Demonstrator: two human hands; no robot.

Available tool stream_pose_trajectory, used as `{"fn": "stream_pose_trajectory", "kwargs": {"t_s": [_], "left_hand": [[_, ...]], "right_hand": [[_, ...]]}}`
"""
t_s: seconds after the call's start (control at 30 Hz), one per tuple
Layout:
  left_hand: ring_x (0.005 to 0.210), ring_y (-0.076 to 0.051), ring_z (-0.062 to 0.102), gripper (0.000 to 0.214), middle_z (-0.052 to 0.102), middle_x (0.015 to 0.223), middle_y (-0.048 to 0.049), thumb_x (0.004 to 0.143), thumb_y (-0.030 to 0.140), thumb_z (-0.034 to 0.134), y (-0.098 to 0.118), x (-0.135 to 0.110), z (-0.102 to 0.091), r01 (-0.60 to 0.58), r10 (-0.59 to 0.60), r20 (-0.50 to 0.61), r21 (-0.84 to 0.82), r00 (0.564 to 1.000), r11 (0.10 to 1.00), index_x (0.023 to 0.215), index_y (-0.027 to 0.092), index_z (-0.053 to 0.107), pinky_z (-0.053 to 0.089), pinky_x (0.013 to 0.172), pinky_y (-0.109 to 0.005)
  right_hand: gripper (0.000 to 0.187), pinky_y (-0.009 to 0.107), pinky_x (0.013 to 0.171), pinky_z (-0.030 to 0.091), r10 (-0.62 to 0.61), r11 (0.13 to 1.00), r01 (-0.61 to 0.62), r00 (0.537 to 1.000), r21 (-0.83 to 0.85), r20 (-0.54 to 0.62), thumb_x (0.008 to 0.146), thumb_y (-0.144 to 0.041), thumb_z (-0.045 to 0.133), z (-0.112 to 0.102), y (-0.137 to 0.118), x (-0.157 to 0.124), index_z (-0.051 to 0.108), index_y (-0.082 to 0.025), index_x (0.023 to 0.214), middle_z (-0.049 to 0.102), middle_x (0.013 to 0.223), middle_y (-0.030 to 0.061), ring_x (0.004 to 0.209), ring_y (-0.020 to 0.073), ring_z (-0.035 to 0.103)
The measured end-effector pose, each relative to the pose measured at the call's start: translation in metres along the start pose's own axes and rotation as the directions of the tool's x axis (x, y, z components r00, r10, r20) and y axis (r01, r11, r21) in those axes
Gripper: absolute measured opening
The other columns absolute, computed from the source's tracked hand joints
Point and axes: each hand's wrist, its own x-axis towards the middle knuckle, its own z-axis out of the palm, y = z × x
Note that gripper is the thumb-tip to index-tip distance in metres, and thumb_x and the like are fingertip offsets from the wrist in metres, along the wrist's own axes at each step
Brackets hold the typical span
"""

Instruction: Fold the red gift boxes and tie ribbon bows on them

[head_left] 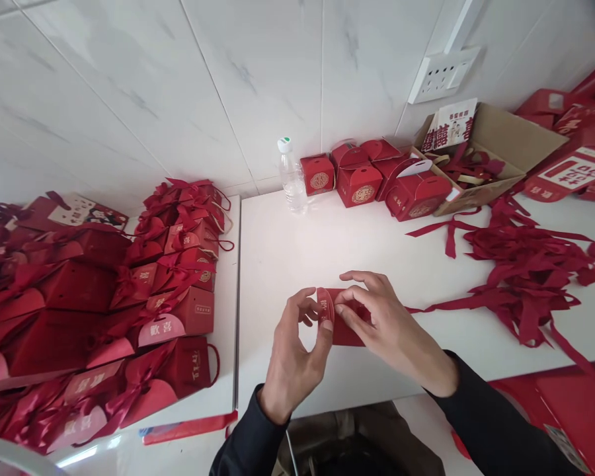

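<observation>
A red paper gift box [346, 336] lies on the white table in front of me, partly covered by my hands. My left hand [300, 344] pinches its rounded end flap, which bears pale lettering, between thumb and fingers. My right hand [384, 320] is closed over the box's other side, with thumb and index finger against the paper beside the flap. Its fingers hide much of the box. A dark red ribbon [426, 309] runs from behind my right wrist to a heap of loose ribbons [530, 264] on the right.
Finished red boxes with bows [173, 311] are stacked on the left. Along the tiled wall stand a clear plastic bottle [293, 182], several small red boxes [359, 185] and an open cardboard carton [520, 142] holding ribbons. A wall socket [443, 74] sits above. Red bags [578, 165] fill the far right.
</observation>
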Motion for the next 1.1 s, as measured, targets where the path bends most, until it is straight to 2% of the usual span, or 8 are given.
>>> {"fn": "stream_pose_trajectory", "kwargs": {"t_s": [0.13,0.27,0.43,0.5,0.7,0.77,0.93,1.1], "left_hand": [[0.1,-0.02,0.058,0.057,0.059,0.112,-0.0062,0.09,0.025,0.066,0.0,-0.001,0.0,-0.012,0.013,-0.007,0.109,1.0,0.994,0.14,0.027,0.041,0.05,0.083,-0.035],[0.094,-0.017,0.059,0.046,0.06,0.107,-0.0038,0.093,0.019,0.059,-0.001,0.0,0.003,-0.023,0.024,-0.027,0.06,0.999,0.998,0.136,0.029,0.045,0.05,0.081,-0.033],[0.093,-0.017,0.06,0.04,0.062,0.104,-0.0031,0.095,0.02,0.057,-0.002,-0.001,0.004,0.025,-0.024,-0.059,0.006,0.998,1.0,0.133,0.028,0.048,0.05,0.081,-0.032],[0.093,-0.017,0.06,0.039,0.062,0.104,-0.0034,0.095,0.021,0.056,-0.002,-0.002,0.004,0.034,-0.034,-0.056,-0.008,0.998,0.999,0.133,0.027,0.049,0.05,0.081,-0.032],[0.094,-0.016,0.061,0.038,0.063,0.104,-0.0028,0.096,0.02,0.055,-0.002,-0.002,0.007,0.034,-0.035,-0.053,-0.032,0.998,0.999,0.133,0.028,0.048,0.051,0.082,-0.032],[0.095,-0.016,0.061,0.039,0.062,0.105,-0.0024,0.096,0.019,0.055,-0.002,-0.001,0.009,0.036,-0.038,-0.055,-0.046,0.998,0.998,0.133,0.029,0.049,0.051,0.082,-0.031],[0.097,-0.016,0.061,0.036,0.062,0.107,-0.0023,0.097,0.02,0.055,0.0,-0.003,0.011,0.07,-0.076,-0.063,-0.098,0.995,0.993,0.131,0.03,0.05,0.052,0.083,-0.031],[0.097,-0.016,0.062,0.034,0.063,0.105,-0.0031,0.098,0.021,0.054,0.001,-0.005,0.012,0.089,-0.1,-0.064,-0.149,0.993,0.985,0.13,0.028,0.05,0.052,0.084,-0.032]], "right_hand": [[0.021,0.061,0.111,0.043,-0.053,0.99,0.05,0.998,-0.129,-0.024,0.103,-0.03,0.046,-0.002,0.001,-0.001,0.065,-0.023,0.109,0.052,0.14,0.0123,0.135,0.0318,0.044],[0.02,0.066,0.118,0.028,-0.091,0.975,0.091,0.996,-0.203,0.005,0.102,-0.027,0.048,-0.004,0.004,0.0,0.063,-0.021,0.09,0.053,0.138,0.0141,0.137,0.0324,0.044],[0.023,0.065,0.114,0.036,-0.087,0.978,0.092,0.996,-0.187,0.038,0.104,-0.03,0.045,-0.009,0.006,0.001,0.064,-0.022,0.095,0.054,0.138,0.0142,0.137,0.032,0.043],[0.022,0.067,0.115,0.033,-0.104,0.967,0.112,0.993,-0.23,0.047,0.104,-0.031,0.046,-0.012,0.007,0.002,0.065,-0.022,0.101,0.052,0.143,0.0143,0.139,0.033,0.041],[0.02,0.065,0.121,0.023,-0.139,0.957,0.173,0.978,-0.235,0.155,0.1,-0.023,0.046,-0.019,0.007,0.008,0.059,-0.022,0.085,0.059,0.13,0.0132,0.135,0.0286,0.048],[0.019,0.063,0.122,0.025,-0.125,0.974,0.153,0.978,-0.167,0.169,0.102,-0.024,0.045,-0.018,0.005,0.011,0.059,-0.022,0.089,0.058,0.13,0.0123,0.133,0.0263,0.05],[0.023,0.05,0.107,0.047,-0.011,1.0,0.008,0.99,0.027,0.138,0.104,-0.032,0.043,-0.01,-0.003,0.017,0.06,-0.024,0.091,0.057,0.132,0.0096,0.135,0.025,0.047],[0.027,0.057,0.112,0.04,0.049,0.994,-0.061,0.991,0.09,0.128,0.104,-0.035,0.042,-0.001,-0.01,0.017,0.062,-0.025,0.09,0.061,0.132,0.009,0.133,0.0261,0.05]]}}
